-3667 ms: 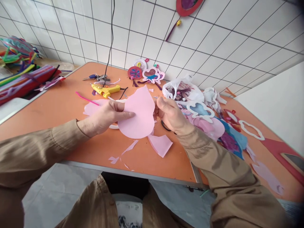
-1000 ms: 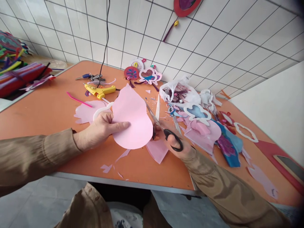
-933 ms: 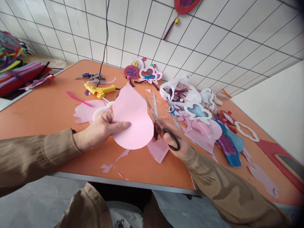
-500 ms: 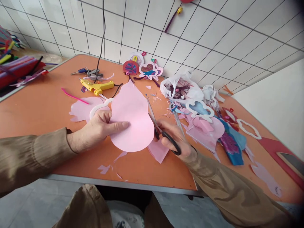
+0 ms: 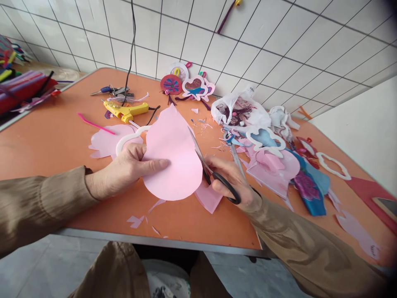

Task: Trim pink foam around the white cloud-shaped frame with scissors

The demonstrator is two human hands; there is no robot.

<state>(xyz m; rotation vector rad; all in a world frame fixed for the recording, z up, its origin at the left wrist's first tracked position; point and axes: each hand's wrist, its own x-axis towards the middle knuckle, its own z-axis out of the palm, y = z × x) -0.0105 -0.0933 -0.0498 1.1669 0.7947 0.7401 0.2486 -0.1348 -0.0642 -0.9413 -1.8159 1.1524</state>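
My left hand [image 5: 128, 167] pinches a pink paper cut-out [image 5: 173, 155] shaped like a gourd, together with a white outline frame [image 5: 128, 138] under it, just above the orange table [image 5: 62, 136]. My right hand [image 5: 231, 182] grips black-handled scissors [image 5: 214, 174]. Their blades lie along the cut-out's right edge and look nearly closed. A pink offcut [image 5: 208, 198] lies on the table below the scissors.
A yellow glue gun [image 5: 125, 111] with a black cable lies behind the cut-out. Finished paper ornaments [image 5: 186, 85] lean by the tiled wall. A white plastic bag [image 5: 238, 111], white frames and pink and blue paper pieces [image 5: 279, 165] crowd the right. Pipe cleaners [image 5: 21, 85] lie far left.
My right hand picked up the scissors and brought them to the cut-out's right edge. The blades went from spread to nearly closed along that edge. My left hand kept holding the paper.
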